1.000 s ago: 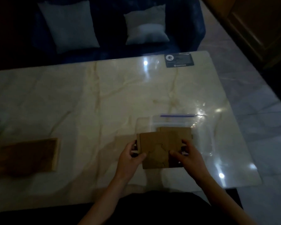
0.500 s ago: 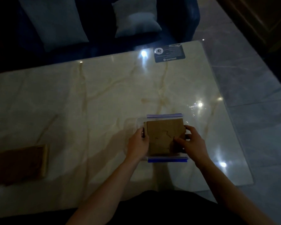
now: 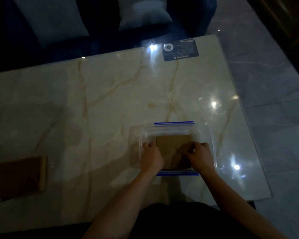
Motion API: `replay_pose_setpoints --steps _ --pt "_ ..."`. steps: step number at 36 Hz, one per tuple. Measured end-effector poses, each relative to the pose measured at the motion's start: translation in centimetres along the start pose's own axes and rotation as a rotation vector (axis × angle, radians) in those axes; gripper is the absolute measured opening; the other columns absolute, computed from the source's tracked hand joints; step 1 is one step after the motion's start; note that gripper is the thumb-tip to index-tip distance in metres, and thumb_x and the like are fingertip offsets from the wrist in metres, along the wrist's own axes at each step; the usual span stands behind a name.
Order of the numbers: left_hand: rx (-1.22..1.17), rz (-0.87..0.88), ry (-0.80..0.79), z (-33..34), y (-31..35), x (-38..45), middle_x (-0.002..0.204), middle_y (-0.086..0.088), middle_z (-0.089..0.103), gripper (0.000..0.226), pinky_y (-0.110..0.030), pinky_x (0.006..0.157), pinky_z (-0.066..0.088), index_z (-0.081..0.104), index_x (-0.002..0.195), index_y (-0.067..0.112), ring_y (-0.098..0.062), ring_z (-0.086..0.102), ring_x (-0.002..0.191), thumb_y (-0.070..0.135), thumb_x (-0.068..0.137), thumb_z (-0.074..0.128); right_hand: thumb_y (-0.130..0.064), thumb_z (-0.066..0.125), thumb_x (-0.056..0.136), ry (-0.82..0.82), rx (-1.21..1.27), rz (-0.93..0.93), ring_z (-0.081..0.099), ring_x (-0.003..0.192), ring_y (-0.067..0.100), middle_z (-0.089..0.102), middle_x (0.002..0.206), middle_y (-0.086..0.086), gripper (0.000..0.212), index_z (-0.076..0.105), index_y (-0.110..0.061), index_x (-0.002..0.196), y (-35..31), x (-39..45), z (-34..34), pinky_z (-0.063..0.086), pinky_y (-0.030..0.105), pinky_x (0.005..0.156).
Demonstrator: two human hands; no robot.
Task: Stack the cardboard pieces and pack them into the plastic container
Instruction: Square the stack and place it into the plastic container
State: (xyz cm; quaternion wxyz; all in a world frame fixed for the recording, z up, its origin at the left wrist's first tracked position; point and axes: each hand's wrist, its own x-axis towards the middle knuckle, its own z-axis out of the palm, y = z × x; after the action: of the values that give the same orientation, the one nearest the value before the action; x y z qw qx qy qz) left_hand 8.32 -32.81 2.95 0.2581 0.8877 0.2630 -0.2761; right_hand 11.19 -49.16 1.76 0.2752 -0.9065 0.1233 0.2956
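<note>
Two hands, left [image 3: 151,156] and right [image 3: 199,156], pinching cardboard pieces [image 3: 173,147] between them inside plastic container [image 3: 207,135].

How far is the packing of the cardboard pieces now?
Done: the brown cardboard pieces look gathered into one stack, sitting within the clear plastic container with blue edge strips. In hand: the left hand and right hand grip the stack's sides, apparently settling it. Left: releasing the stack. Whether the brown flat board at the marble table's left edge belongs too is unclear.
</note>
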Motion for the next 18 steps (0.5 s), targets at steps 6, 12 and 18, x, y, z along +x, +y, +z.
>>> replay_pose_setpoints --steps 6,12,18 --pt "0.049 -0.015 -0.071 0.28 0.19 0.4 0.132 -0.014 0.036 0.044 -0.034 0.076 0.049 0.043 0.132 0.008 -0.03 0.061 0.096 0.005 0.089 0.051 -0.036 0.06 0.092 -0.013 -0.046 -0.005 0.048 0.078 0.017 0.043 0.128 0.01 0.029 0.06 -0.014 0.112 0.2 -0.1 0.69 0.045 0.031 0.073" --pt "0.08 -0.003 -0.053 0.44 0.24 0.41 0.13 -0.014 0.037 0.039 -0.032 0.071 0.047 0.045 0.128 0.008 -0.026 0.06 0.09 0.006 0.089 0.052 -0.037 0.057 0.094 0.035 -0.106 -0.012 0.052 0.077 0.016 0.043 0.128 0.009 0.025 0.057 -0.016 0.108 0.25 -0.44 0.81 0.05 0.032 0.071" --pt "0.05 -0.004 -0.08 0.48 0.17 0.53 0.132 -0.013 0.036 0.043 -0.034 0.078 0.049 0.043 0.131 0.012 -0.029 0.06 0.099 0.021 0.091 0.056 -0.046 0.063 0.088 -0.034 -0.004 -0.001 0.056 0.113 0.033 0.039 0.139 0.012 0.05 0.05 -0.018 0.127 0.36 -0.42 0.7 0.052 0.051 0.095"
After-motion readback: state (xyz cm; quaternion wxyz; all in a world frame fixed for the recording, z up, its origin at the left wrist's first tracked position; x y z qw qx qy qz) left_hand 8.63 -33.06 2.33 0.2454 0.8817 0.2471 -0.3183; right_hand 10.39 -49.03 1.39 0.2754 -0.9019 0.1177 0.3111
